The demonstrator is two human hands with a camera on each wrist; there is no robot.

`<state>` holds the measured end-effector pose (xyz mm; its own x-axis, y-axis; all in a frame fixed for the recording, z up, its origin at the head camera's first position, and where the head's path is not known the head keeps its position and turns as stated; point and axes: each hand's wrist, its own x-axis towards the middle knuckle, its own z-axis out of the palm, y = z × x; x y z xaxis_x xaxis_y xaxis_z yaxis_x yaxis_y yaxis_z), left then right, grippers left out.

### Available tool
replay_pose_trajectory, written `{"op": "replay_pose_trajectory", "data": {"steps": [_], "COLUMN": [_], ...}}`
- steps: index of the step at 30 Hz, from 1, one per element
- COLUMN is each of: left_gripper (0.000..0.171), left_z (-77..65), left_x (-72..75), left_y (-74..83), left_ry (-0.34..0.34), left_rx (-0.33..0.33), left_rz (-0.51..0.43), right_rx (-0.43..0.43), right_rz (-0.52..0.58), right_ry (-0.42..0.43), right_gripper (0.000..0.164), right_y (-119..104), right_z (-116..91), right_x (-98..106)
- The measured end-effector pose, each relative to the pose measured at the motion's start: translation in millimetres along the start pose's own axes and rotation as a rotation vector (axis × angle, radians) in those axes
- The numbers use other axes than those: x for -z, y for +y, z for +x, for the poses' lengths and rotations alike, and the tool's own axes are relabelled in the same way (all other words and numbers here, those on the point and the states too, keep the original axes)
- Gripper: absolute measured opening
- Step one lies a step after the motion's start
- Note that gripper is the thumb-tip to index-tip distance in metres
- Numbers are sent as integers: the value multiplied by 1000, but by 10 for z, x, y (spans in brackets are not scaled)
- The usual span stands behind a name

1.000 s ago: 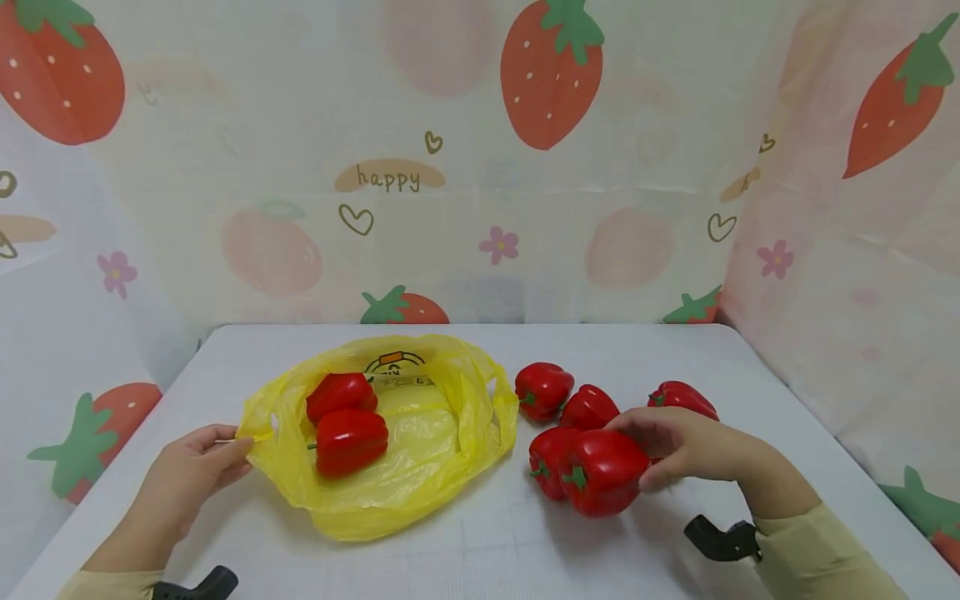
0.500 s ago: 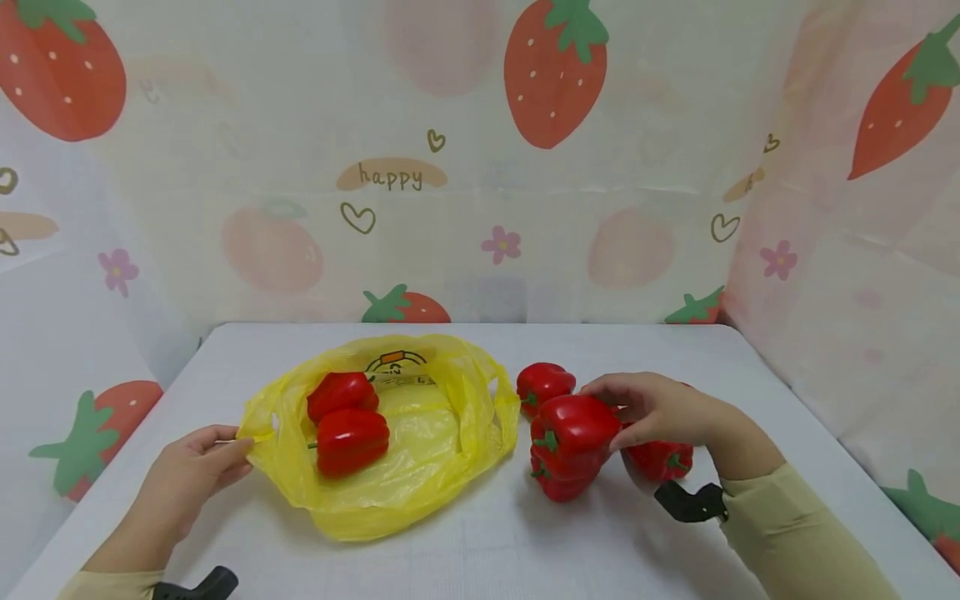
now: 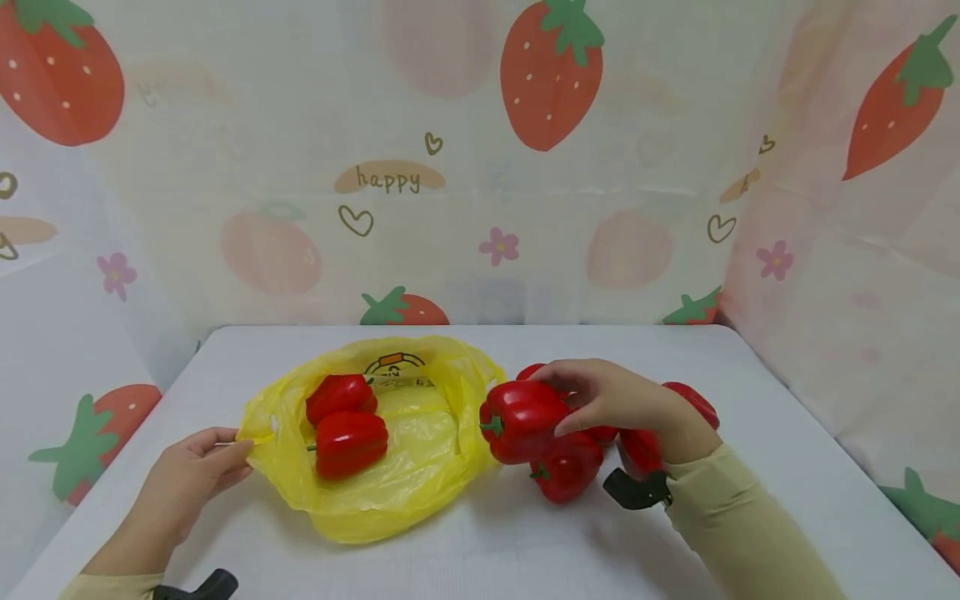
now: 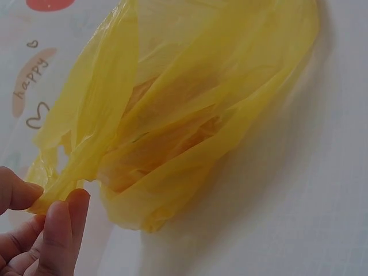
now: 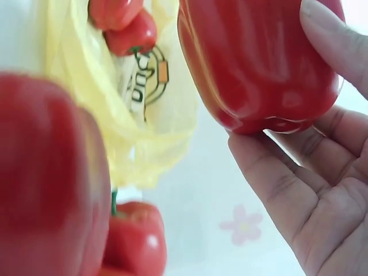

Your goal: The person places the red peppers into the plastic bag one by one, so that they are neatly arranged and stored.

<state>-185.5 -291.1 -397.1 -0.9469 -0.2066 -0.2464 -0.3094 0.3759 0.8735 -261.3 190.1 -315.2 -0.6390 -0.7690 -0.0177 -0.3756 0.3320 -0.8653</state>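
While pinching bag point(image 3: 422, 454) in left grip point(image 3: 198, 471), clasps pepper point(image 3: 521, 422) in right grip point(image 3: 611, 400); likely mid-bagging, should next lower it between grips.

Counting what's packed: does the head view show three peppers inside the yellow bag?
No, only two red peppers show inside the yellow bag.

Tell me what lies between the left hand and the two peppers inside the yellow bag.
In the head view, only the crumpled left side of the yellow bag lies between the left hand and the two peppers.
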Motion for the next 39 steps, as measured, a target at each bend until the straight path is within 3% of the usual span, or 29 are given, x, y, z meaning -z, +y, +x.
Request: {"op": "replay_pose_trajectory", "data": {"steps": [10, 15, 28, 39], "left_gripper": [59, 60, 59, 60], "left_z": [2, -2, 7, 13], "left_x": [-3, -17, -14, -24], "left_y": [18, 18, 20, 5], "left_ry": [-7, 1, -6, -5], "left_rx": [-6, -6, -7, -24], "left_rz": [9, 14, 18, 21], "right_rx": [56, 81, -17, 19], "right_rz": [40, -13, -17, -79], "right_ry": [-48, -61, -88, -139], "right_gripper": [49, 47, 47, 48], "right_y": [-107, -167, -288, -352], "right_z": [359, 527, 892, 1191], "right_x": [-230, -327, -562, -788]}}
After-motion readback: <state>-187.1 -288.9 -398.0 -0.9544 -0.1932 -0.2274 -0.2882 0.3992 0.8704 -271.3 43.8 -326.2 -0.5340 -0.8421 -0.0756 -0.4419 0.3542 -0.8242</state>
